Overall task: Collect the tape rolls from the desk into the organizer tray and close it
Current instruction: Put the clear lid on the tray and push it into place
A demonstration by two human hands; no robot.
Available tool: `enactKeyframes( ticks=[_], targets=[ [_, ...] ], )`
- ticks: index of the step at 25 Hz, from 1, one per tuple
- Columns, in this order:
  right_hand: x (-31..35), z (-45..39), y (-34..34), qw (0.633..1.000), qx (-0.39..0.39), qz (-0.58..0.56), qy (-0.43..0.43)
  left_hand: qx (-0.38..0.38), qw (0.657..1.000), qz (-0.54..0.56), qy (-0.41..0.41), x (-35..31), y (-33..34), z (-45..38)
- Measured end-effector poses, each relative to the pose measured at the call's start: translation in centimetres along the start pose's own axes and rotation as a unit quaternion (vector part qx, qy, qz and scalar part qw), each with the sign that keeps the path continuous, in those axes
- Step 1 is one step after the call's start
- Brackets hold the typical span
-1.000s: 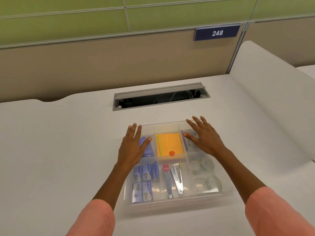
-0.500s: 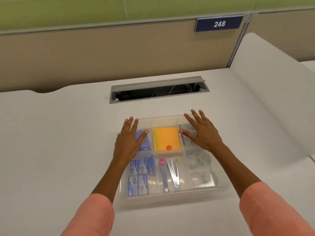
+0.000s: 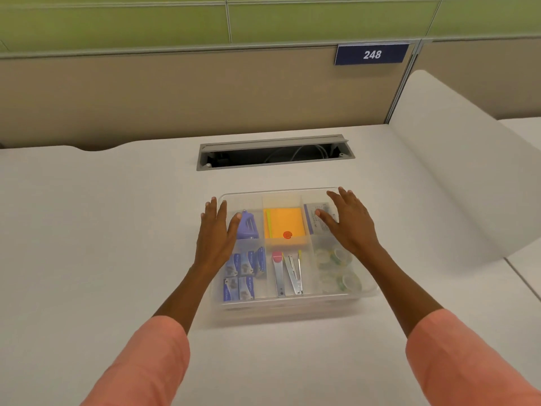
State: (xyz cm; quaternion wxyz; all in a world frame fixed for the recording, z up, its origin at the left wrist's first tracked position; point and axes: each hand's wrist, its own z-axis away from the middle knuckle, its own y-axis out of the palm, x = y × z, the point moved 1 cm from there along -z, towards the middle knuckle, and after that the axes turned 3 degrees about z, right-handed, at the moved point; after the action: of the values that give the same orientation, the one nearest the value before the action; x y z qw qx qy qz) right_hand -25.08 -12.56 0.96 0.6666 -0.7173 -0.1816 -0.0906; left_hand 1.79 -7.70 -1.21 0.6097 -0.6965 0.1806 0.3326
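Starting at the left, our left hand (image 3: 215, 230) lies flat with fingers spread on the clear lid over the tray (image 3: 292, 307), at about ten o'clock from the tray's middle, gripping nothing; we judge it is pressing that far corner down so the lid seats. Under and just beside its thumb a purple tool (image 3: 247, 225) shows through the plastic, and at eight o'clock blue packets (image 3: 243, 275) fill the near-left compartment. In the middle, an orange pad (image 3: 285, 222) with a red dot sits at twelve o'clock, and metal tools (image 3: 288, 273) lie side by side at six o'clock. Further right, a grey box (image 3: 317, 218) occupies the two o'clock compartment, partly covered by our right hand (image 3: 349, 224), which is likewise open and flat on the lid, fingers splayed toward the far edge, holding nothing. The tape rolls (image 3: 338, 269) rest at four o'clock, in the near-right compartment, below the right wrist; none shows on the bare worktop (image 3: 102, 244), so we take the collecting to be done. The two hands sit well apart, one over each far corner, which makes sense for pushing a wide lid down evenly. Whether the lid has fully latched we cannot tell, since its rim is clear and blends with the tray wall. Beyond the tray, at twelve o'clock, an open cable slot (image 3: 275, 152) cuts the worktop.
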Motion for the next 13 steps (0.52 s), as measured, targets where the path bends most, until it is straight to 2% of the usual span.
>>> enactKeyframes(
  ticks=[3, 7, 13],
  targets=[
    [-0.3, 3.3, 0.7, 0.999, -0.002, -0.015, 0.038, 0.004, 1.000, 0.018, -0.014, 0.8, 0.5, 2.6],
    [-0.8, 4.4, 1.0, 0.999, 0.037, -0.005, 0.010, -0.003, 1.000, 0.018, -0.025, 0.9, 0.6, 4.1],
    [-0.9, 4.3, 1.0, 0.998, 0.054, -0.020, 0.008, 0.037, 0.999, -0.014, -0.016, 1.5, 0.2, 4.5]
  ],
)
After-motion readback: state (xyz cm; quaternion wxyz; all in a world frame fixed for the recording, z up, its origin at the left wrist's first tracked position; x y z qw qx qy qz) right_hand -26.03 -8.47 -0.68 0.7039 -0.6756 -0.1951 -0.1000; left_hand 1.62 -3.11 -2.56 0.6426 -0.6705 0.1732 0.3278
